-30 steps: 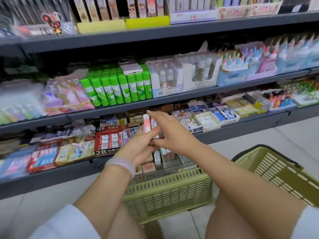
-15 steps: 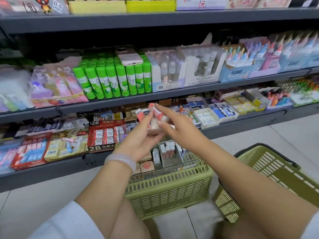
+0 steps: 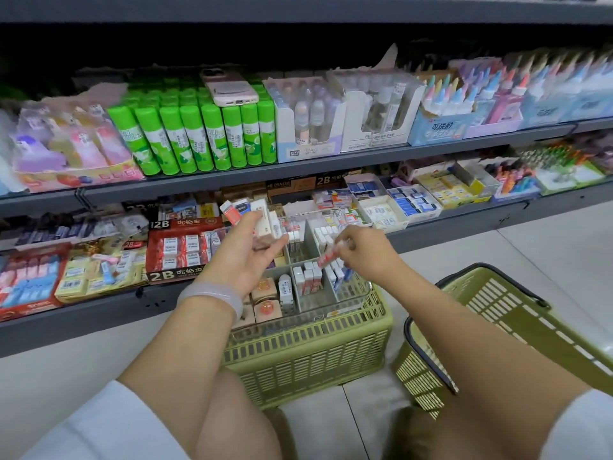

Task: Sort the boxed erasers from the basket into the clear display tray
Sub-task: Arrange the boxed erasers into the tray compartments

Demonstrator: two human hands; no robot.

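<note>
My left hand [image 3: 247, 250] cradles a loose stack of boxed erasers [image 3: 252, 214] while my right hand [image 3: 363, 250] pinches one red-and-white eraser box [image 3: 328, 257] over the clear display tray [image 3: 335, 305], where a tilt could spill the stack.

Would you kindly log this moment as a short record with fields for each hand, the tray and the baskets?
left hand: left hand holds a fanned bunch of boxed erasers, palm up
right hand: right hand pinches one red-and-white eraser box above the tray
tray: clear display tray, divided, partly filled with upright boxes
tray support: rests on the green basket
second basket: tilted green basket at right
phone: pink phone lies on glue sticks
</note>
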